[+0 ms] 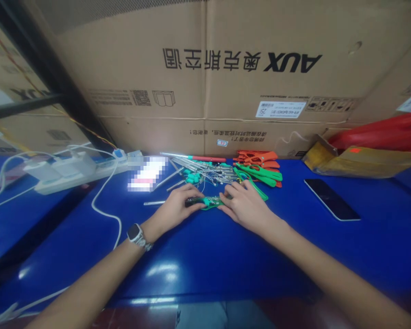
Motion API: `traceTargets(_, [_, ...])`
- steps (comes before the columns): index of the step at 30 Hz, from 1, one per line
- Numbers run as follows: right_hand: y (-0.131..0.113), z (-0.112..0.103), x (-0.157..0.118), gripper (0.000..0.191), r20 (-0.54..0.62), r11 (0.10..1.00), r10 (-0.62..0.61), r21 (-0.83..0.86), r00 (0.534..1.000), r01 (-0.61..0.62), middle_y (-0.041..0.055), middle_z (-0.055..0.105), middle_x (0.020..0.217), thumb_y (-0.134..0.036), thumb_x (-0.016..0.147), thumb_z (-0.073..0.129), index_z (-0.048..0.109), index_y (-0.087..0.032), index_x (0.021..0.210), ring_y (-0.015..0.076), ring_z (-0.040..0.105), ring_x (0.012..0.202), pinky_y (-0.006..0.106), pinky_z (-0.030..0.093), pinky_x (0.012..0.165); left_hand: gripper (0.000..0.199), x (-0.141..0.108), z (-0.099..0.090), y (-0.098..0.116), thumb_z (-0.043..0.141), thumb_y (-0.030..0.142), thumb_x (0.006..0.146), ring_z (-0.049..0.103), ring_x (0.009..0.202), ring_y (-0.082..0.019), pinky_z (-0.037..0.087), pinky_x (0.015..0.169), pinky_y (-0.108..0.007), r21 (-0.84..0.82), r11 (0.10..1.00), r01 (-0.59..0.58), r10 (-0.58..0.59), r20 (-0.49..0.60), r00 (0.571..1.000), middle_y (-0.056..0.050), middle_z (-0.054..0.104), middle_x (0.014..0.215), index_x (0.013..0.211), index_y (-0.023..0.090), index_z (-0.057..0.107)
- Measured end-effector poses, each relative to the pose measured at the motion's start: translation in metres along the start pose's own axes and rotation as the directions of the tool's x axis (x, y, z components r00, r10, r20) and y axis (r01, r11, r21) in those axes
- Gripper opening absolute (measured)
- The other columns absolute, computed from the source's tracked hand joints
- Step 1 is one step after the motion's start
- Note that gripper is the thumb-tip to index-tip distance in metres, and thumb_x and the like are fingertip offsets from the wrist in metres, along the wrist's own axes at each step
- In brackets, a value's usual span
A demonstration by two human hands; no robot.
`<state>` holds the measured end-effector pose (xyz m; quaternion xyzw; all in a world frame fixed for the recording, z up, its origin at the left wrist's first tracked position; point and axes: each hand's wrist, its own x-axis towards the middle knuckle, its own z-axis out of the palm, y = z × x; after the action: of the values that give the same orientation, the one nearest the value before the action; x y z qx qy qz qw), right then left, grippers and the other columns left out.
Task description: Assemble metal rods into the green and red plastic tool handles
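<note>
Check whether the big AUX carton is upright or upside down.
Upside down, judging by its print: the AUX lettering on the carton appears inverted.

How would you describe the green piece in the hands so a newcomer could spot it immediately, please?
On the blue table, find the left hand and right hand nearly meeting. Between them is the green piece with pale wires; unlike the green handles stacked just beyond, it is held.

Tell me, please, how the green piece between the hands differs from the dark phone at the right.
The green piece is held by the left hand and right hand; the dark phone lies untouched. Fingers partly cover the green piece, while the dark phone shows whole. The green piece has pale, wire-like strands; the dark phone looks smooth.
</note>
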<state>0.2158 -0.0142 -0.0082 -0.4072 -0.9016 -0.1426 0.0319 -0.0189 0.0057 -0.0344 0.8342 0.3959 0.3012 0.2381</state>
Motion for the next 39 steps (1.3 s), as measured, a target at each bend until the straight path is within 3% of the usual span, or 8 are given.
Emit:
traceTargets(9, [-0.004,0.005,-0.006,0.037,-0.084,0.99,0.077,0.122,0.993,-0.067,0.0103,0.067,0.099,-0.04,0.099,0.049,0.071,-0.013,0.114,0.0244,0.053,0.097,0.039,0.031,0.084,0.021,-0.002,-0.001,-0.001,0.06,0.032,0.094,0.063,0.093,-0.02,0.052,0.087,-0.037,0.14,0.978,-0.152,0.146,0.051,0.988,-0.008,0.066,0.1,0.104,0.017,0.073])
traceTargets(15, [-0.009,0.001,0.003,0.033,-0.125,0.977,0.161,0.161,0.979,-0.14,0.0115,0.067,0.108,-0.04,0.097,0.053,0.073,-0.017,0.108,0.0276,0.053,0.103,0.042,0.03,0.086,0.021,-0.001,0.0,-0.001,0.062,0.031,0.093,0.063,0.092,-0.02,0.053,0.086,-0.036,0.136,0.983,-0.125,0.119,0.05,0.992,-0.008,0.066,0.099,0.104,0.018,0.073])
traceTargets(20, [-0.02,-0.001,0.015,0.039,-0.113,0.97,0.043,0.241,0.993,-0.015,0.0115,0.066,0.117,-0.038,0.101,0.046,0.061,-0.017,0.131,0.0257,0.053,0.108,0.041,0.032,0.089,0.018,-0.001,0.001,-0.003,0.062,0.03,0.092,0.063,0.091,-0.019,0.052,0.085,-0.035,0.118,0.985,-0.126,0.122,0.038,0.992,-0.007,0.066,0.098,0.1,0.017,0.072])
traceTargets(26, [-0.026,0.01,0.009,0.037,-0.078,0.965,0.003,0.262,0.997,0.017,0.0115,0.066,0.122,-0.035,0.103,0.041,0.063,-0.015,0.125,0.0248,0.055,0.11,0.039,0.035,0.088,0.015,-0.002,0.002,-0.004,0.069,0.028,0.088,0.064,0.088,-0.02,0.052,0.082,-0.034,0.104,0.992,-0.075,0.074,0.014,0.997,-0.006,0.067,0.094,0.096,0.016,0.07])
traceTargets(31, [-0.028,0.016,0.004,0.036,-0.093,0.962,0.026,0.274,0.995,0.001,0.0132,0.064,0.128,-0.034,0.102,0.046,0.061,-0.014,0.126,0.0256,0.054,0.114,0.04,0.038,0.087,0.018,-0.006,0.002,-0.002,0.069,0.034,0.087,0.064,0.084,-0.02,0.053,0.078,-0.034,0.249,0.967,-0.057,0.066,-0.026,0.997,-0.006,0.067,0.089,0.085,0.016,0.067])
traceTargets(34, [-0.027,0.019,0.004,0.031,-0.101,0.936,0.063,0.352,0.993,-0.023,0.0119,0.066,0.126,-0.035,0.101,0.049,0.065,-0.016,0.12,0.0241,0.054,0.115,0.038,0.04,0.087,0.02,-0.007,-0.002,-0.003,0.065,0.035,0.09,0.064,0.087,-0.02,0.053,0.08,-0.034,0.275,0.957,-0.093,0.089,0.026,0.996,-0.007,0.067,0.091,0.086,0.016,0.068])
traceTargets(39, [-0.025,0.022,0.004,0.028,-0.108,0.904,0.09,0.426,0.99,-0.036,0.0098,0.066,0.127,-0.034,0.1,0.052,0.067,-0.018,0.116,0.0233,0.054,0.116,0.038,0.041,0.089,0.022,-0.003,-0.02,-0.007,0.052,0.026,0.097,0.064,0.096,-0.019,0.052,0.089,-0.034,0.166,0.971,-0.174,0.146,0.166,0.975,-0.007,0.068,0.104,0.103,0.019,0.072])
